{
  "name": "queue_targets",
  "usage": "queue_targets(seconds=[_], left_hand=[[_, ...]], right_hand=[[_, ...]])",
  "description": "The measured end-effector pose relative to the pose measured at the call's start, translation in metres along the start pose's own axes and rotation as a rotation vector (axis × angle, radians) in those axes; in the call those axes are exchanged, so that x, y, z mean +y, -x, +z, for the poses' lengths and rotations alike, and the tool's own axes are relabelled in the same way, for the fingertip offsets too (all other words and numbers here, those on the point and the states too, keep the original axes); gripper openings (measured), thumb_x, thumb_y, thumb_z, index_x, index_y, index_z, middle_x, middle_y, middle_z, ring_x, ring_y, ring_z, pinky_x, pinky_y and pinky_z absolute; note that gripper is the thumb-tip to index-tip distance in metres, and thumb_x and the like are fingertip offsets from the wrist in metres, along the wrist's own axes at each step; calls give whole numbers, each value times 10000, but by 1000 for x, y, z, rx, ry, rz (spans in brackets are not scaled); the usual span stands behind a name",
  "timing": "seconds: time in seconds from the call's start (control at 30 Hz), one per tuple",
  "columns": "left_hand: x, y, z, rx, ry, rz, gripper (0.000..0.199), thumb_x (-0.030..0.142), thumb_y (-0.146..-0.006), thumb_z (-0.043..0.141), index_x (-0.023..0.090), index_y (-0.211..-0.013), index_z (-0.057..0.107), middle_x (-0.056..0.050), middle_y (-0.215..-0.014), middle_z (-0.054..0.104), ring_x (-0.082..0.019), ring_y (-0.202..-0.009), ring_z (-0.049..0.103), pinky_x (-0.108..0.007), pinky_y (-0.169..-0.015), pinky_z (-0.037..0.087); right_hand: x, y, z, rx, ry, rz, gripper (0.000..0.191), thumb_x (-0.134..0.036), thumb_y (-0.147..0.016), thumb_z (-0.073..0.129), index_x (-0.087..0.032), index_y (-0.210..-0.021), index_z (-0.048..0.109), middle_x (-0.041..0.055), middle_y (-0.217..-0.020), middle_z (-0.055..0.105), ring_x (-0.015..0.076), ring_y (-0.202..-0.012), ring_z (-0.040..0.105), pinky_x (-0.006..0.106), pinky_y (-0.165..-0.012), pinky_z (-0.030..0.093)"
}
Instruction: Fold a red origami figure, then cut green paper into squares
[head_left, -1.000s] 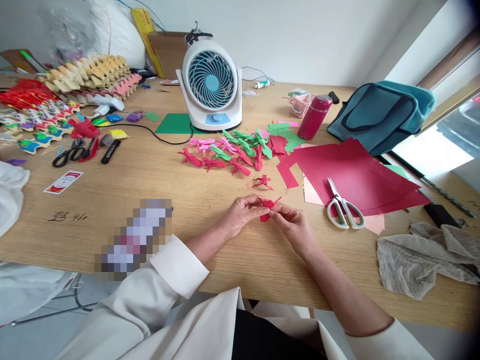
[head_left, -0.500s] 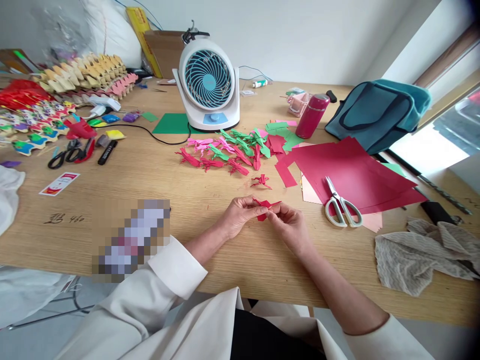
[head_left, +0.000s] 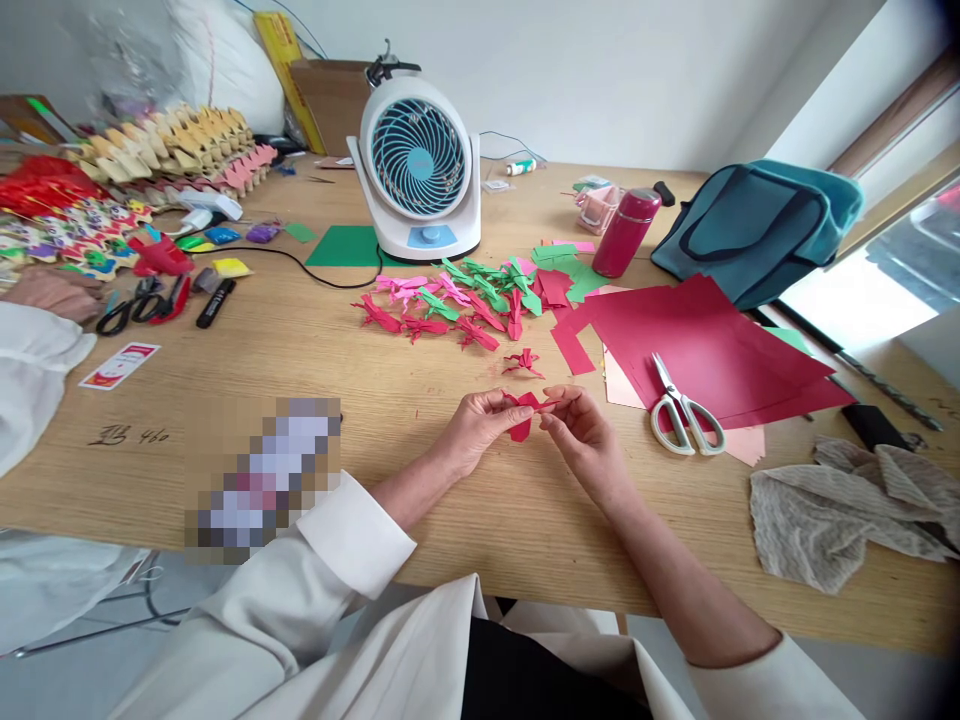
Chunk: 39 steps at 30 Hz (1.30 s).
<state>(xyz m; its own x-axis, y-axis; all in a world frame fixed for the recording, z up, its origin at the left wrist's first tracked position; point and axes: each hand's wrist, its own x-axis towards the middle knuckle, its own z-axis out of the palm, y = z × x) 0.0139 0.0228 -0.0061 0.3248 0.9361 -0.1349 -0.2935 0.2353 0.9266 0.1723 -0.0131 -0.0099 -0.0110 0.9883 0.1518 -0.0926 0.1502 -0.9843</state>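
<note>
Near the table's front, my left hand [head_left: 480, 428] pinches a small folded red paper piece [head_left: 520, 430] between thumb and fingers. At the right end of that paper, my right hand [head_left: 585, 435] is closed with thumb and index finger on a thin red strip of it. Just beyond my hands lies a folded red paper figure [head_left: 523, 363]. Farther back spreads a group of pink, green and red folded figures [head_left: 450, 300].
White-handled scissors [head_left: 679, 415] lie at the right, partly on red paper sheets [head_left: 720, 345]. Behind stand a fan [head_left: 420, 160], a red bottle [head_left: 626, 232] and a blue bag [head_left: 750, 225]. Another person's sleeve [head_left: 34, 370] reaches in at left.
My right hand's fingers have shifted slightly up and right along the red paper, showing more of it. At the far left, the other person's sleeve and hand have moved farther into view.
</note>
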Motion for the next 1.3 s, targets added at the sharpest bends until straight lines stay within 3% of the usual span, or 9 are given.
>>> queue_targets(seconds=[0.2,0.6,0.93,1.3], left_hand=[[1,0,1,5,11,-35,297,377,-577,876,138,-669,724,8,-664,643,-83,-617,532,-229,-619,407],[1,2,1,-9,-65,-33,326,395,-585,872,123,-684,722,17,-603,619,-77,-585,509,-225,-602,395],[4,2,1,-83,-23,-31,354,357,-572,887,116,-774,723,-21,-707,718,-119,-666,630,-252,-701,470],[5,2,-3,-152,-55,-18,325,363,-638,856,110,-742,680,2,-631,657,-80,-551,560,-214,-567,427]], right_hand=[[0,-1,-2,26,65,-17,179,-408,-853,687,-272,-967,662,11,-876,652,165,-768,568,316,-736,471],[6,-1,-4,6,52,-56,99,-344,-866,677,-259,-888,631,-2,-803,594,154,-729,530,297,-690,443],[2,1,-5,-15,213,-223,37,-231,-896,619,-227,-862,607,11,-827,573,144,-743,547,302,-701,457],[-5,5,-5,-19,368,-312,75,-173,-901,586,-228,-868,626,18,-830,567,155,-762,545,313,-702,459]])
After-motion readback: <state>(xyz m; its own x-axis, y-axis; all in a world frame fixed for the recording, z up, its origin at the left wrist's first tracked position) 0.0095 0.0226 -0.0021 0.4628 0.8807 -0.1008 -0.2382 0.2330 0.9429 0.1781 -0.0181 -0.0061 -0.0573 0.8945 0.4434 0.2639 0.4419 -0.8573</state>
